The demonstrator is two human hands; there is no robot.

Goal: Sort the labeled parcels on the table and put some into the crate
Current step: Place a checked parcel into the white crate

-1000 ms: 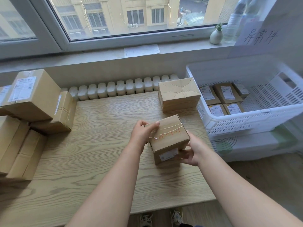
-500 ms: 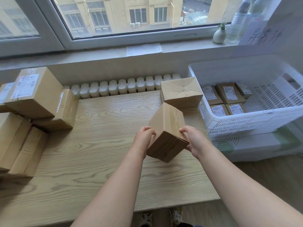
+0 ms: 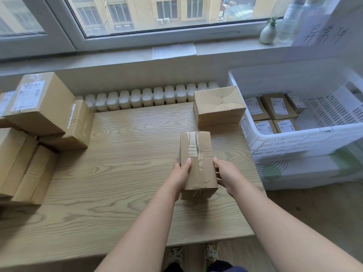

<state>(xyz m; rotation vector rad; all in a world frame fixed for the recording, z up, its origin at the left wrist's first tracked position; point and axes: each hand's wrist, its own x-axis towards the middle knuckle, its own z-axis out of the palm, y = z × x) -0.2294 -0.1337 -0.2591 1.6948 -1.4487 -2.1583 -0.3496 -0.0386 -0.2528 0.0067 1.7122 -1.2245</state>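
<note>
Gripping taped parcel (image 3: 198,163) between both hands: left hand (image 3: 179,176) curled on left side, right hand (image 3: 228,176) on right.

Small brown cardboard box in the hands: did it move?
Yes: the small brown cardboard box flipped, taped seam now up, end pointing toward the crumpled cardboard box.

window (image 3: 157,14): daylight | sill (image 3: 117,55): white vase (image 3: 268,33) | radiator (image 3: 149,96) | wood floor (image 3: 314,205)

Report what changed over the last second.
The small parcel was rotated: its label, earlier facing the person, is out of view and a taped seam faces up. Left hand and right hand kept gripping it. Dented parcel, left stacks and crate stayed put.
</note>
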